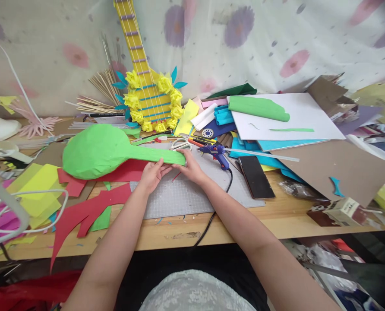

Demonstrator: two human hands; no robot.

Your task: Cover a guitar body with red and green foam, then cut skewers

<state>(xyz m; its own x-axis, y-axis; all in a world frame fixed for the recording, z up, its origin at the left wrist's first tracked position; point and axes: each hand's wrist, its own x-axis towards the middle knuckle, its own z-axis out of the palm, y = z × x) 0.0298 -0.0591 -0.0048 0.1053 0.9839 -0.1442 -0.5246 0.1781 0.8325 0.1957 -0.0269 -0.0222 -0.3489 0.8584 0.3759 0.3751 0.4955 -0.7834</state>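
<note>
A bright green, paper-covered craft instrument (97, 151) lies across the table, its wide rounded body to the left and its long flat neck pointing right. My left hand (152, 175) grips the neck's near edge from below, thumb on top. At the neck's right end, my right hand (190, 166) has its fingers closed round the tip. Part of the neck's end is hidden by these fingers. Just beyond the hands rest white-handled scissors (181, 144). A blue hot glue gun (216, 152) with a long clear glue stick is right of my right hand.
A yellow paper guitar (152, 101) with paper flowers leans at the back. Under the hands is a grey cutting mat (179, 196). A black phone (256, 177) lies on the right, red paper scraps (95, 205) on the left. White board (304, 114) carries a green paper roll (259, 108).
</note>
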